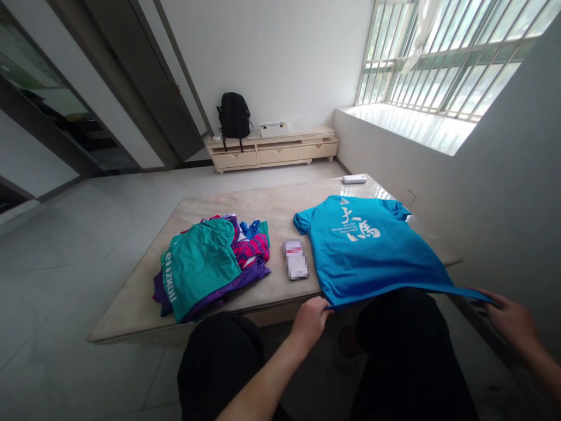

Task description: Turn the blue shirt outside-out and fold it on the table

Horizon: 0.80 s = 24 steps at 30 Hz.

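A bright blue T-shirt point(368, 251) with white lettering lies spread flat on the right half of the low stone table point(131, 292), its hem hanging past the near edge. My left hand point(312, 320) pinches the hem's left corner. Off the table's right side, my right hand point(508, 318) pinches the hem's right corner, pulling it taut. Both hands are closed on the fabric. My knees in black trousers sit below the table edge.
A heap of folded and crumpled shirts point(210, 263), teal, purple and pink, sits on the table's left. A small blurred packet point(295, 259) lies between heap and shirt. A white remote point(354, 179) rests at the far edge. Beyond stand a low cabinet point(272, 152) and black backpack point(234, 117).
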{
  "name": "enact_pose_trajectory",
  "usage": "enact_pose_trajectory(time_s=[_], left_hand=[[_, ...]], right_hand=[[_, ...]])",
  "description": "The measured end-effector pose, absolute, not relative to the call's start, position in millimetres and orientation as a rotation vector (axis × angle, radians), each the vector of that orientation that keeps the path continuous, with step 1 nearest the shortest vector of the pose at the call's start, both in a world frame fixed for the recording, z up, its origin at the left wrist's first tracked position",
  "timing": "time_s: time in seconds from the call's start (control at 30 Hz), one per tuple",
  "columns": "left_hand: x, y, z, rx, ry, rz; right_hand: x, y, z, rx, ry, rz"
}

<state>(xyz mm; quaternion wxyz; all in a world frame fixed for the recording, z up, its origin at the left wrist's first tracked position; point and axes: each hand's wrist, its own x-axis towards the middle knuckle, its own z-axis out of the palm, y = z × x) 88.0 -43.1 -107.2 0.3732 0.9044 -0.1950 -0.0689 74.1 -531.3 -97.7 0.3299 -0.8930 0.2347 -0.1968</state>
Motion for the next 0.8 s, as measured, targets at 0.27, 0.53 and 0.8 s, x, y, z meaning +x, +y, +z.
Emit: enact_pose_trajectory(time_s=[0.27,0.53,0.8], left_hand=[[85,-36,-110,2.237,-0.619,-0.162],[100,-29,-96,2.259,-0.537,-0.065],[285,-53,-13,2.428,-0.365,0.099]], right_hand=[[72,-554,-100,-2.542,0.608,-0.449],[91,-534,-83,-2.43,0.698,-0.52],[256,-525,36,-2.291,0.644,-0.361]])
